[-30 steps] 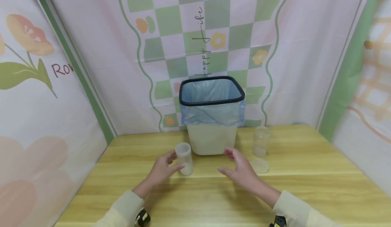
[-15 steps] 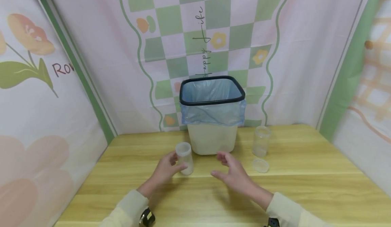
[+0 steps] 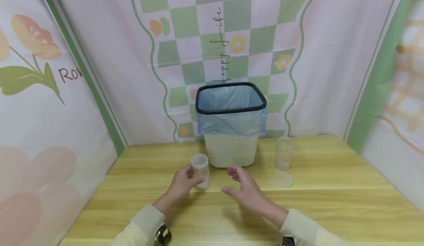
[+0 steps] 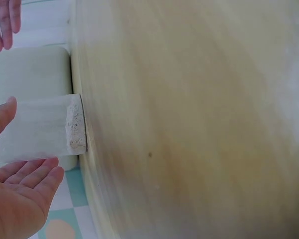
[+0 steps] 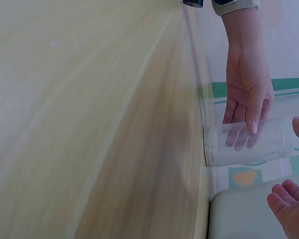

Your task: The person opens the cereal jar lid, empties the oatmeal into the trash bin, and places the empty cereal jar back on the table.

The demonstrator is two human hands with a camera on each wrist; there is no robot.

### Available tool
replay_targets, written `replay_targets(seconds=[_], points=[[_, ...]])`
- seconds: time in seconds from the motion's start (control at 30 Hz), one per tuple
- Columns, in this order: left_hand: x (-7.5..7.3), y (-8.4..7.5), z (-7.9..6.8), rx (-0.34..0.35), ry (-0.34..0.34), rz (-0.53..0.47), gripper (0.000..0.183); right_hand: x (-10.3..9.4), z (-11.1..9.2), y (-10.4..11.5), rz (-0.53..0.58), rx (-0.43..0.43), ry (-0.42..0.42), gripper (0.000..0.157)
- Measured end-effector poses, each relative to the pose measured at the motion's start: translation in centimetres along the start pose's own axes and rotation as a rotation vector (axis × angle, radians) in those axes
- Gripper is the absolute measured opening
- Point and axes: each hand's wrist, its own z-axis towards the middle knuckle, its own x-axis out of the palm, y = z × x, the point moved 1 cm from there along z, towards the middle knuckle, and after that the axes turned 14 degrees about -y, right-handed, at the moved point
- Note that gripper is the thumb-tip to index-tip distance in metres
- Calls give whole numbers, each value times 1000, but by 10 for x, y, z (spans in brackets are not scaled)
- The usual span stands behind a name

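A clear cylindrical jar [image 3: 202, 174] stands upright on the table, without a lid on its mouth. Pale crumbly stuff lies at its bottom [image 4: 76, 127] in the left wrist view. My left hand [image 3: 182, 182] is around the jar's left side, thumb in front and extended fingers behind; whether it touches firmly I cannot tell. In the right wrist view those fingers show through the clear wall of the jar [image 5: 246, 143]. My right hand [image 3: 246, 191] hovers to the right of the jar, apart from it, fingers loosely bent and holding nothing.
A cream bin [image 3: 231, 151] with a black rim and blue liner stands behind the jar. At the right are a second clear jar [image 3: 283, 154] and a flat clear lid [image 3: 283, 179] on the wooden table [image 3: 318, 202]. Printed curtains [image 3: 139, 91] hang behind.
My right hand has moved left, away from the lid and closer to the jar. The left hand has barely shifted, and the jar stays standing in place.
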Motion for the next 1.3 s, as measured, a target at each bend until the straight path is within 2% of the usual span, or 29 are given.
replay_targets(seconds=[0.27,0.47,0.7,1.3], points=[[0,-4,-5,-10,-1,5,59,5,-1,6,21,-4,9,65],[2,-9,-11,12,-12,33,57,5,0,8,48,13,3,64],[2,-14,-18,37,16,36,59,5,-1,9,104,27,6,64],[13,-35,-42,124,63,14,56,11,-9,20,310,180,-85,54]])
